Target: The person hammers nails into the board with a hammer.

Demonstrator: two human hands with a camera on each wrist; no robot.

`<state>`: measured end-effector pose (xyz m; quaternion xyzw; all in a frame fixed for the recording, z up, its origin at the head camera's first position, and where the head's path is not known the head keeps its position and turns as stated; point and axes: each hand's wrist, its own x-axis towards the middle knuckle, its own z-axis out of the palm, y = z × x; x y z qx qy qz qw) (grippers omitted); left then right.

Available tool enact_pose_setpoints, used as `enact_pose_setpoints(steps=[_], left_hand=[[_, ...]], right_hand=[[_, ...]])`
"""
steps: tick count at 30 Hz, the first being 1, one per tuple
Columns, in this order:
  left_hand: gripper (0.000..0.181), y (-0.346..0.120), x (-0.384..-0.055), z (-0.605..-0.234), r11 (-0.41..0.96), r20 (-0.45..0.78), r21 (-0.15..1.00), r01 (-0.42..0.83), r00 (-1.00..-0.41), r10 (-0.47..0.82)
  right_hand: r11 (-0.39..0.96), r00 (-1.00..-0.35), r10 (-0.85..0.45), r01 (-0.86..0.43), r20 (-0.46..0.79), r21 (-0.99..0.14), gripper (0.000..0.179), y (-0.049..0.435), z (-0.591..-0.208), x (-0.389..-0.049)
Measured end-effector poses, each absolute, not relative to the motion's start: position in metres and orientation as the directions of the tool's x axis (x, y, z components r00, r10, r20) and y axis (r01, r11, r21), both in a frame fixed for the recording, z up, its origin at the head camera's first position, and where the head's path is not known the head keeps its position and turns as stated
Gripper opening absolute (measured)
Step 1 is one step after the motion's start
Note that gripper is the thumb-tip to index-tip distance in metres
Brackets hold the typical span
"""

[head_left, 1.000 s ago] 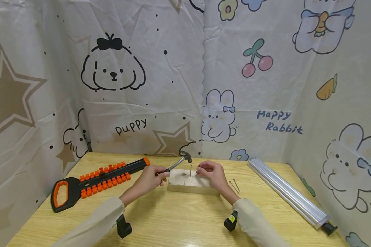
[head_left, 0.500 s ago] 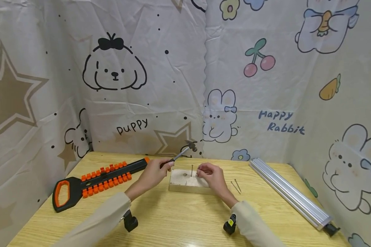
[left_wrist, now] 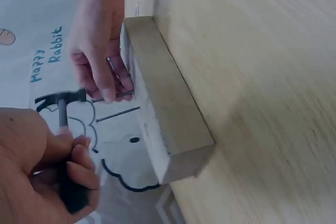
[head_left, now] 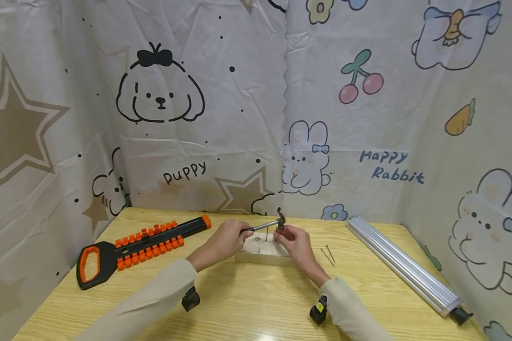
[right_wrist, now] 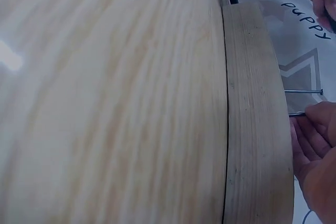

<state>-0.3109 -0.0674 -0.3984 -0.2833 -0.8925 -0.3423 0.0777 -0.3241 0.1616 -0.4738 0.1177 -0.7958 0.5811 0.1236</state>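
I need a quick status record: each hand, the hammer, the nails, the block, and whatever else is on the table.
Left hand: grips the hammer by its handle
Hammer head: raised above the block, near the pinched nail
Right hand: pinches a nail against the block
Standing nail: upright in the block, unheld
Block: wooden, flat on the table
Loose nails: two, right of the block
Table left: black-and-orange rack
Table right: silver metal bar

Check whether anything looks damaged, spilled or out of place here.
Nothing stands out, except perhaps a dark spot on top of the wooden block, left of the standing nail: knot or hole, I can't tell.
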Motion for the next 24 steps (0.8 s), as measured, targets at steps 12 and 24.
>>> enact_pose_setpoints(steps=[12,24], left_hand=[[0.024,-0.071,-0.302,-0.41,0.546,0.363,0.642,0.538,-0.841,0.402],[0.021,-0.07,-0.302,-0.409,0.557,0.371,0.625,0.547,-0.836,0.404]], right_hand=[[0.318,-0.936,-0.053,-0.345,0.347,-0.883,0.012,0.164,-0.475,-0.325],[0.317,-0.941,-0.054,-0.334,0.335,-0.888,0.014,0.164,-0.476,-0.325]])
